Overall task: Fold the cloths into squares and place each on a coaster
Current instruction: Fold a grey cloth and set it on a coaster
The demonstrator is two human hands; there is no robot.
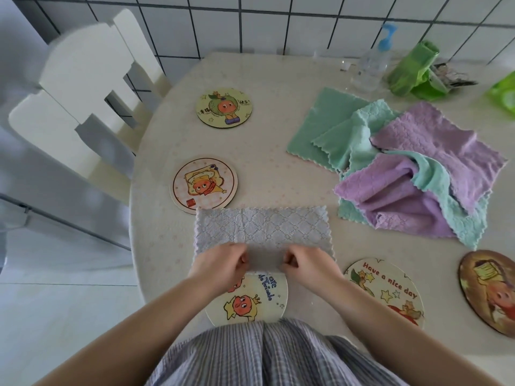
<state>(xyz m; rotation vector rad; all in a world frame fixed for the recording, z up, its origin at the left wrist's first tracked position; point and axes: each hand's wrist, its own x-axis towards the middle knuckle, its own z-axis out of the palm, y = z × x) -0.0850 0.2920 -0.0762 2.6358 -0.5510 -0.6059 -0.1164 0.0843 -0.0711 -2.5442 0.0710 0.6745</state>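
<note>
A grey quilted cloth [262, 228] lies folded into a long rectangle at the table's near middle. My left hand [223, 264] and my right hand [306, 264] pinch its near edge, close together. That edge overlaps the top of a round coaster [259, 299] with a star cartoon. More picture coasters lie around: one at the far left [224, 108], one at the left [204, 183], a "Have a nice day" coaster [387, 291] and a dark one [490, 291] at the right. A heap of green and purple cloths [404, 168] lies unfolded at the right.
A white chair [83, 87] stands left of the round table [278, 79]. At the far right are a clear spray bottle [373, 62], a green plastic bag [412, 71] and a green packet [504, 93]. A tiled wall is behind.
</note>
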